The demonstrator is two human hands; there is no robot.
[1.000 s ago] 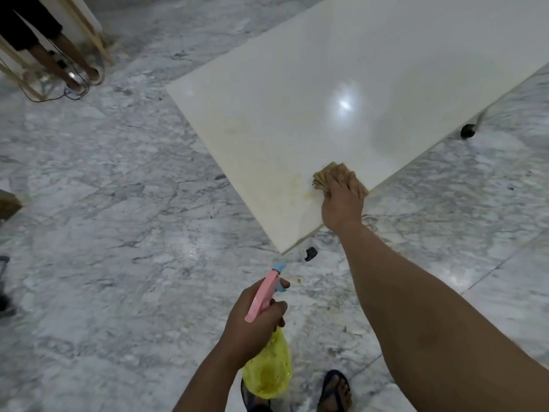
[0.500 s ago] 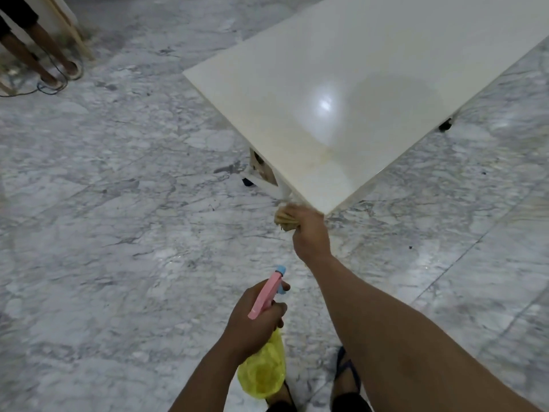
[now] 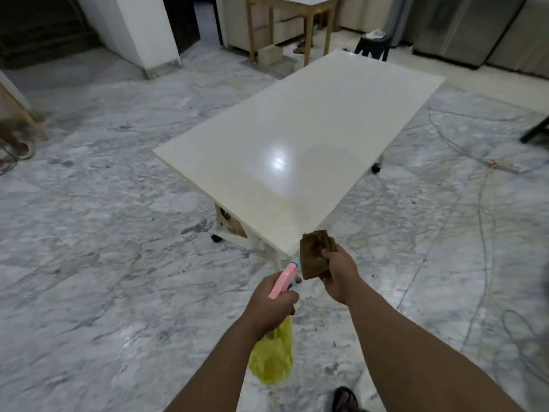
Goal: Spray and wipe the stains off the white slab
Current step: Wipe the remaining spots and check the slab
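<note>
Left hand [image 3: 271, 304] has fingers curled round the pink trigger head of a spray bottle [image 3: 274, 349] with a yellow body hanging below; no label or writing readable on it. Right hand [image 3: 340, 273] grips a crumpled brown cloth [image 3: 315, 255], just off the near corner of the white slab [image 3: 297, 150], which sits glossy ahead on a wheeled stand over grey marble floor [image 3: 89, 263].

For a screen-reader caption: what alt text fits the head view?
A person stands at the near corner of a white slab, left hand gripping a yellow spray bottle, right hand holding a brown cloth off the slab.
</note>
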